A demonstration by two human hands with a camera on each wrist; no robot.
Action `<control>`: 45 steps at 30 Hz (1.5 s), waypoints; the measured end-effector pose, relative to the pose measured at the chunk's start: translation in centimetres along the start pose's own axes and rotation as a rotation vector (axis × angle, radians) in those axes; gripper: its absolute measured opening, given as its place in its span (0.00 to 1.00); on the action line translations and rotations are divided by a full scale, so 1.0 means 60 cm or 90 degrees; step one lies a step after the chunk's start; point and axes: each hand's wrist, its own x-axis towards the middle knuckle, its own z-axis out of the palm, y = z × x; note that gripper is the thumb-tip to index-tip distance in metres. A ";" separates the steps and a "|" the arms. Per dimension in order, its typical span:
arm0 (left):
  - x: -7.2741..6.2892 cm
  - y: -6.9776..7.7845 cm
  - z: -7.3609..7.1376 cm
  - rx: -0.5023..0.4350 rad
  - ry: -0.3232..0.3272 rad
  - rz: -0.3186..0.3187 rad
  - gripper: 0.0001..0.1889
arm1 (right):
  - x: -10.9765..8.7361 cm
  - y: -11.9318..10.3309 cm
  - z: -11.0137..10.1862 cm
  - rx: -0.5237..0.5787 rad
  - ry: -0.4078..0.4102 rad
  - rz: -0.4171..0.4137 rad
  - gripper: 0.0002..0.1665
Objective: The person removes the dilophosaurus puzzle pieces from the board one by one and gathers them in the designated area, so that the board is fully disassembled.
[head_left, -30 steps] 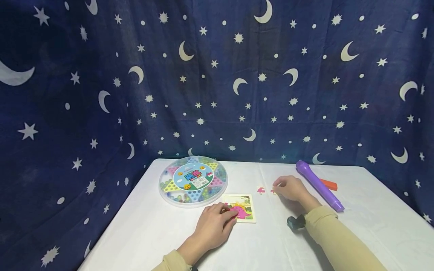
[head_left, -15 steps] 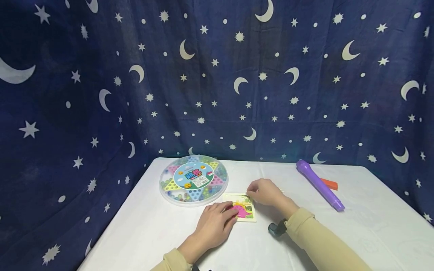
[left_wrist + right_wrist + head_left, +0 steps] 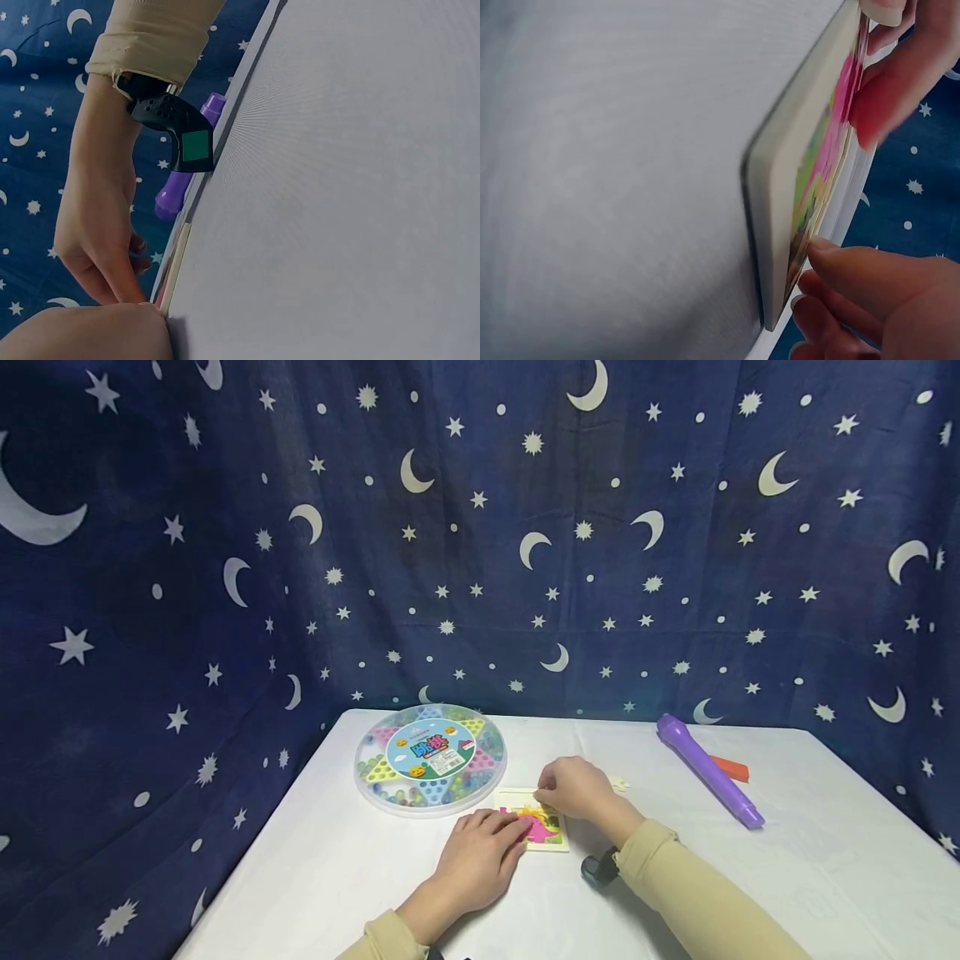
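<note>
A small wooden jigsaw puzzle [image 3: 555, 849] with a pink dinosaur picture lies in its pale frame on the table. My left hand [image 3: 483, 860] rests over its left side, fingers on the picture; in the right wrist view a left fingertip [image 3: 870, 124] presses the pink part. At the upper right of the frame, my right hand [image 3: 576, 789] has thumb and fingers bent together in a pinch, low over the board. The puzzle piece in that pinch is mostly hidden by the fingers. Beyond the right hand, a pale loose piece [image 3: 618, 784] lies on the cloth.
A round clear-lidded Chinese checkers set [image 3: 431, 760] with marbles stands at the back left. A purple stick-shaped object [image 3: 708, 770] lies at the right, with an orange block [image 3: 731, 768] behind it. A starry blue curtain [image 3: 480, 552] hangs behind the white table [image 3: 810, 860].
My right hand has moved left from the loose pieces to the puzzle's upper right corner, then slightly further left. The left hand has stayed on the board.
</note>
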 end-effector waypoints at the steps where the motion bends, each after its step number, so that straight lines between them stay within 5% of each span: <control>1: -0.001 0.001 -0.001 0.008 -0.006 0.000 0.20 | 0.001 -0.001 0.001 -0.004 0.001 -0.003 0.07; 18: 0.005 0.011 -0.002 0.019 -0.048 -0.022 0.22 | 0.007 -0.002 0.001 -0.046 -0.004 -0.040 0.05; 26: 0.023 0.033 0.012 0.079 -0.046 -0.047 0.25 | 0.008 0.001 -0.001 -0.028 0.003 -0.036 0.07; 38: 0.026 0.046 0.009 0.094 -0.071 -0.070 0.24 | 0.004 0.021 -0.022 0.134 -0.100 -0.008 0.07; 45: 0.022 0.043 0.010 0.111 -0.063 -0.070 0.23 | -0.003 0.055 -0.039 0.185 -0.081 -0.043 0.12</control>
